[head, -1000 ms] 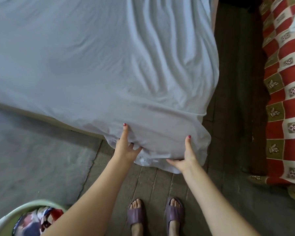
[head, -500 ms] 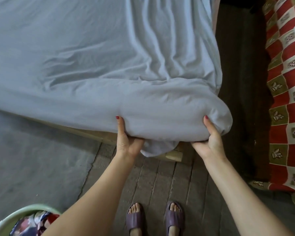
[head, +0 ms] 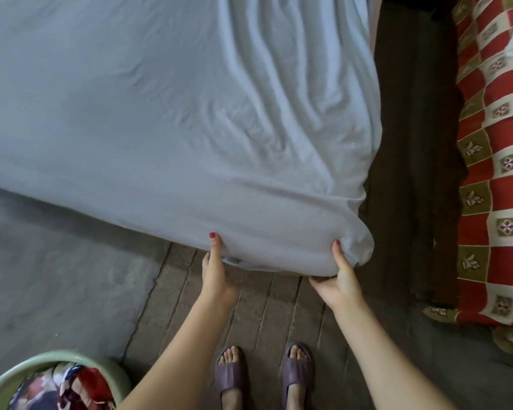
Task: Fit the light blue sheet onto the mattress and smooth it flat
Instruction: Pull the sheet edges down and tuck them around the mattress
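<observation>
The light blue sheet (head: 148,122) covers the mattress top and wraps over its near right corner (head: 347,241). Long wrinkles run along the sheet's right side. My left hand (head: 216,270) grips the sheet's lower edge under the mattress side, thumb on top, fingers hidden underneath. My right hand (head: 338,279) grips the sheet at the corner the same way, thumb pressed on the cloth. The mattress itself is hidden under the sheet.
A red, white and olive patterned blanket (head: 498,179) lies on the right across a dark gap of floor. A pale green basin (head: 21,377) with colourful cloth sits at the bottom left. My feet in purple slippers (head: 264,377) stand on the brick floor.
The lifted mattress corner has come back down and the wooden frame under it is covered again. Both hands dropped with it, still gripping the sheet's edge at the corner.
</observation>
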